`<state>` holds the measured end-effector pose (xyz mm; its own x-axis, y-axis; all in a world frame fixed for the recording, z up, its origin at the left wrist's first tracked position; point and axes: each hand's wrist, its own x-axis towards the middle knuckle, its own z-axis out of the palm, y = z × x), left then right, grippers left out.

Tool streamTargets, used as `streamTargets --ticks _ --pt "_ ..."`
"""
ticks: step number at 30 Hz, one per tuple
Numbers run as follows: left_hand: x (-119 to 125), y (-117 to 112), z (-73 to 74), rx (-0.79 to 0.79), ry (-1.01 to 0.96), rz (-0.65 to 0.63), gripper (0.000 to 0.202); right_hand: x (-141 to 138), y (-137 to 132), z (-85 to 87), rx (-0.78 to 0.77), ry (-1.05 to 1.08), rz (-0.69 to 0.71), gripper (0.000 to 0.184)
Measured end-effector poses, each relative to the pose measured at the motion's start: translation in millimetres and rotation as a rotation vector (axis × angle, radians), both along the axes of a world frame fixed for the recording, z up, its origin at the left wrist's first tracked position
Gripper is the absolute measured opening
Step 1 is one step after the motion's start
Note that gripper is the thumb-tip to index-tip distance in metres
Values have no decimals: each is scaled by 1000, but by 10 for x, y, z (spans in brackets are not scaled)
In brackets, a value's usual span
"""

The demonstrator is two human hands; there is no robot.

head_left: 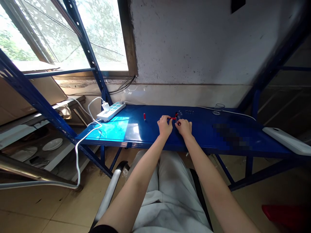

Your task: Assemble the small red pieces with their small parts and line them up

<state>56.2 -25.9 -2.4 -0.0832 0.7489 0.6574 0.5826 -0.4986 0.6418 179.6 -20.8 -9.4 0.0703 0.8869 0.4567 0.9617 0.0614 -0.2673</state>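
Both my arms reach out over a blue metal table (pixel 136 129). My left hand (pixel 165 125) and my right hand (pixel 184 127) are side by side near the table's far middle, fingers curled. Between their fingertips is a small red object (pixel 173 118) with a dark part beside it; both hands pinch at it. Its exact shape is too small to make out. Another small red piece (pixel 144 116) stands upright to the left of my left hand. A row of tiny dark parts (pixel 189 112) lies just beyond my right hand.
A white power strip (pixel 111 111) with a plugged charger and white cable sits at the table's left rear. A small glass (pixel 219 108) stands at the right rear. A white flat device (pixel 288 139) lies far right. Blue shelf posts flank the table; plates rest on a low shelf (pixel 52 144) left.
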Motion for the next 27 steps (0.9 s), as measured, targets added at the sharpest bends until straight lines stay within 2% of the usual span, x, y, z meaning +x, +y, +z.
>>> streamTargets --ticks 15,20,27 --pt "-4 28 -20 -14 -36 -27 9 -10 -29 18 -22 -34 66 14" --pt "-3 28 -15 -10 -28 -65 18 -26 -47 18 2 -55 83 14" --pt "6 -7 -3 -3 77 -115 33 -31 -67 35 28 17 61 12"
